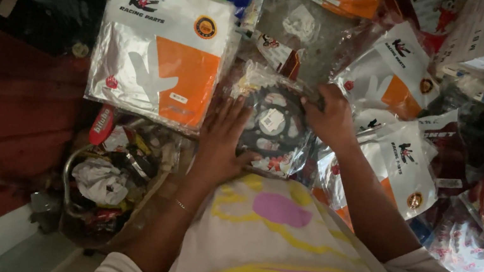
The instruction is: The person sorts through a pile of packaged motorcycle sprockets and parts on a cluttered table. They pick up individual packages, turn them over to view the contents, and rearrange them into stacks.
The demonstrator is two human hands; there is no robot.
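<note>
Black toothed sprocket point(272, 123) lies flat in clear plastic.

A dim grey concrete floor point(310, 21) carries overlapping silver-and-orange plastic packets point(159, 47), heaped around a clear-bagged black toothed sprocket point(272, 124).

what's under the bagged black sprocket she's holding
Under the bagged black sprocket lie more clear packets with white and orange cards. What sits directly beneath it is covered by the sprocket and both hands.
</note>
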